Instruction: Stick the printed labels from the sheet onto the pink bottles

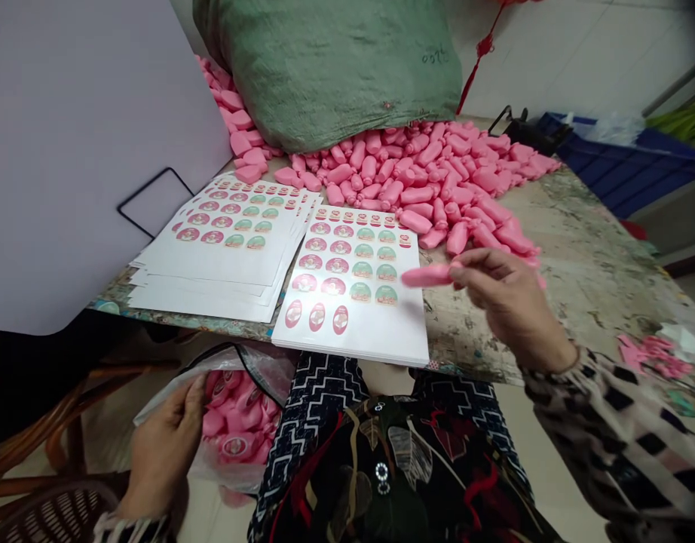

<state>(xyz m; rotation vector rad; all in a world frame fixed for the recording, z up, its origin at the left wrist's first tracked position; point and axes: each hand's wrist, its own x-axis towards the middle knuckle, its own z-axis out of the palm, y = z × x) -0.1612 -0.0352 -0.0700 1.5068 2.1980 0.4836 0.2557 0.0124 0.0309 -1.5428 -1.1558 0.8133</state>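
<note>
My right hand [503,298] pinches one small pink plastic bottle [430,276] by its neck end, above the table beside the front sticker sheet. The bottle lies level, its base toward the left, slightly blurred. Below it a stack of white sticker sheets [353,332] carries pink and green oval and arched labels; part of the bottom row is bare. My left hand [169,437] is low at the left, fingers closed together at the rim of a clear plastic bag [234,477]. Whatever its fingers hold is hidden. Inside the bag lie pink bottles with labels [237,445].
A large heap of pink bottles [404,170] covers the table's back, under a bulging green sack [353,68]. More sticker sheets [206,290] lie left, beside a pale panel [99,151]. Pink scraps [656,356] lie right. A blue crate [624,162] stands beyond.
</note>
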